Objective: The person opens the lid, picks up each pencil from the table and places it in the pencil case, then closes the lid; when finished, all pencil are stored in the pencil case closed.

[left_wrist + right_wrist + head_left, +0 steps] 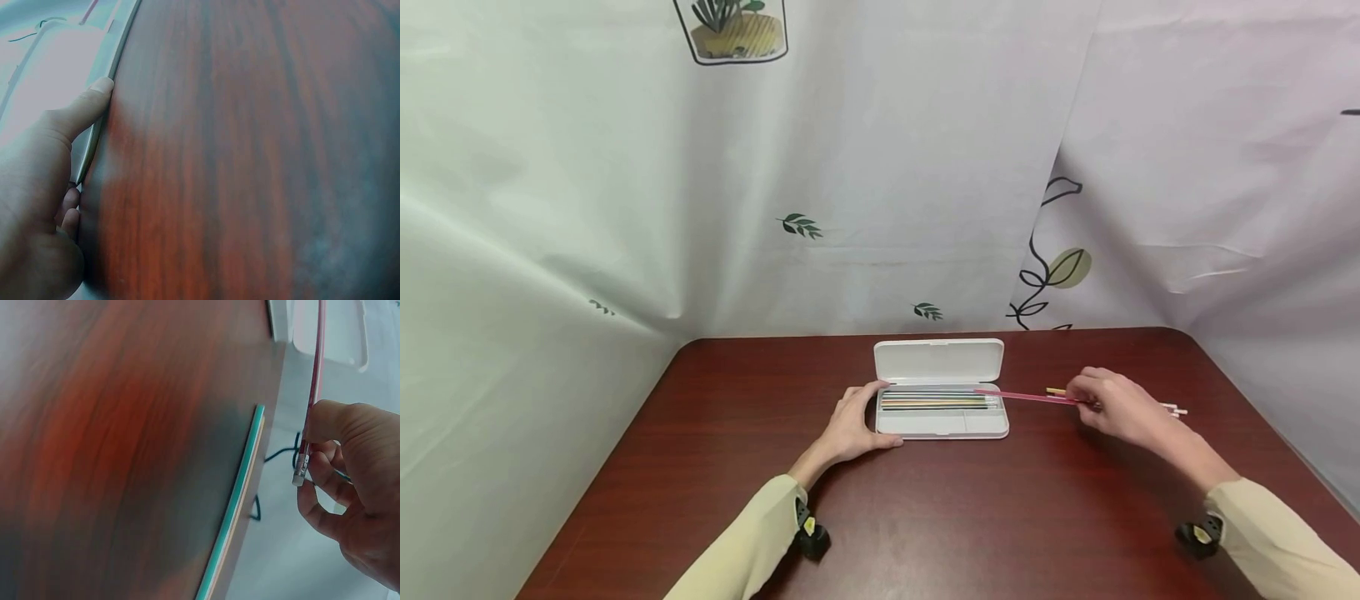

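Observation:
A white pencil case lies with its lid raised at the back. Several colored pencils lie side by side in its rear compartment. My left hand grips the case's left end, thumb at the front edge and fingers toward the back. To the right, my right hand pinches a pink pencil near its eraser end, between thumb and fingers. The pencil's far tip reaches over the case's right end. Under and beyond that hand lie more pencils, a teal pencil among them, partly hidden in the head view.
The dark red wooden table carries everything. White curtains with plant drawings hang behind it and along both sides. White pencil ends stick out to the right of the right hand.

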`<act>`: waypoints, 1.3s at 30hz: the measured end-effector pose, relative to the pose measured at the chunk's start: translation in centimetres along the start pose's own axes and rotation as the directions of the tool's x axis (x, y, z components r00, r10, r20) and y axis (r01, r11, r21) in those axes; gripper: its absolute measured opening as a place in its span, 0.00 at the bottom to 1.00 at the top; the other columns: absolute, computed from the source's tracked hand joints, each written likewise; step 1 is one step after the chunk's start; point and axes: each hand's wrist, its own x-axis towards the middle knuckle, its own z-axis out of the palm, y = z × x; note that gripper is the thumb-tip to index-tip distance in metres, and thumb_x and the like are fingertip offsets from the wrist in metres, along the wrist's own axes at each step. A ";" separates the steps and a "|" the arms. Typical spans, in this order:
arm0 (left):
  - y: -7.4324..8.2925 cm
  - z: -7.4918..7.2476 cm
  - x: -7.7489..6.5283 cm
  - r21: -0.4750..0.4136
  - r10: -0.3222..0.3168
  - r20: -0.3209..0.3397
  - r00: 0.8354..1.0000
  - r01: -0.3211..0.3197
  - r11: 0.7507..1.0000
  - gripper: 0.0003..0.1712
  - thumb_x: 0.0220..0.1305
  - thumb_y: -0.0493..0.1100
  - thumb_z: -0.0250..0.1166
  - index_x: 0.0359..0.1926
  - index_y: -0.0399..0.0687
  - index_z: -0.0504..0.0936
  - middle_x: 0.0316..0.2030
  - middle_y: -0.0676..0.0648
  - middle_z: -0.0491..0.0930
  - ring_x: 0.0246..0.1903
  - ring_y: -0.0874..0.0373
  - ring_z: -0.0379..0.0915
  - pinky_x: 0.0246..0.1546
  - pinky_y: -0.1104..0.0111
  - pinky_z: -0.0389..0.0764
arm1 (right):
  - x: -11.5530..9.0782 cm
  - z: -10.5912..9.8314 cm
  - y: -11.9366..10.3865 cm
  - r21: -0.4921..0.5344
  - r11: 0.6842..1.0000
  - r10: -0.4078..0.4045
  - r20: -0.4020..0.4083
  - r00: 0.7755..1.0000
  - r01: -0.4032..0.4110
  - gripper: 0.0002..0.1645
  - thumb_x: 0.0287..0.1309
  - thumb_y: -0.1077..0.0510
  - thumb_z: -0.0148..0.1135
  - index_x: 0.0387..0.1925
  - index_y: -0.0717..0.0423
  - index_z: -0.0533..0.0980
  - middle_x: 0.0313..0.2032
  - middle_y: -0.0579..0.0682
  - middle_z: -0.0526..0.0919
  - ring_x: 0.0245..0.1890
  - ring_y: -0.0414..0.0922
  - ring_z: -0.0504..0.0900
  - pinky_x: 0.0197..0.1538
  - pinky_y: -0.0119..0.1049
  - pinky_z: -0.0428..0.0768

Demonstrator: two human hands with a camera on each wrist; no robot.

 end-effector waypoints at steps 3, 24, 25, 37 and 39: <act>0.0 0.0 0.0 -0.003 0.009 -0.007 1.000 -0.009 1.000 0.51 0.42 0.54 0.83 0.68 0.55 0.70 0.59 0.42 0.72 0.59 0.40 0.64 0.55 0.43 0.67 | 0.7 0.3 -0.5 0.007 1.000 -0.006 0.009 1.000 0.005 0.18 0.36 0.73 0.72 0.29 0.50 0.80 0.29 0.38 0.74 0.28 0.36 0.70 0.29 0.36 0.72; -0.1 0.2 -0.1 -0.004 0.030 -0.021 0.999 -0.030 1.000 0.51 0.42 0.53 0.83 0.68 0.52 0.70 0.57 0.42 0.73 0.58 0.42 0.65 0.54 0.45 0.67 | 5.5 4.1 -4.2 0.061 0.998 -0.022 0.107 0.994 0.016 0.14 0.44 0.71 0.69 0.30 0.51 0.80 0.30 0.38 0.72 0.31 0.40 0.71 0.33 0.38 0.74; 0.0 0.2 -0.1 -0.005 0.024 -0.019 1.000 -0.024 1.000 0.51 0.42 0.53 0.83 0.68 0.52 0.70 0.57 0.42 0.73 0.58 0.42 0.65 0.54 0.45 0.67 | 5.7 4.3 -4.4 0.065 0.998 -0.027 0.108 0.994 0.020 0.13 0.44 0.71 0.69 0.30 0.51 0.80 0.30 0.39 0.72 0.31 0.40 0.71 0.33 0.38 0.74; 0.0 0.2 -0.1 -0.007 0.014 -0.015 1.000 -0.014 1.000 0.52 0.41 0.54 0.83 0.68 0.54 0.70 0.57 0.43 0.73 0.59 0.43 0.65 0.56 0.46 0.66 | 7.5 6.0 -6.1 0.101 0.993 -0.072 0.172 0.982 0.055 0.12 0.48 0.72 0.68 0.31 0.53 0.80 0.31 0.42 0.73 0.32 0.41 0.72 0.35 0.38 0.75; -0.1 0.3 -0.2 -0.011 0.015 -0.017 1.000 -0.015 1.000 0.52 0.41 0.54 0.83 0.68 0.54 0.70 0.57 0.43 0.73 0.59 0.44 0.64 0.56 0.46 0.66 | 7.8 6.2 -6.2 0.104 0.993 -0.073 0.183 0.980 0.055 0.12 0.48 0.72 0.68 0.31 0.53 0.80 0.31 0.42 0.73 0.32 0.41 0.72 0.35 0.38 0.75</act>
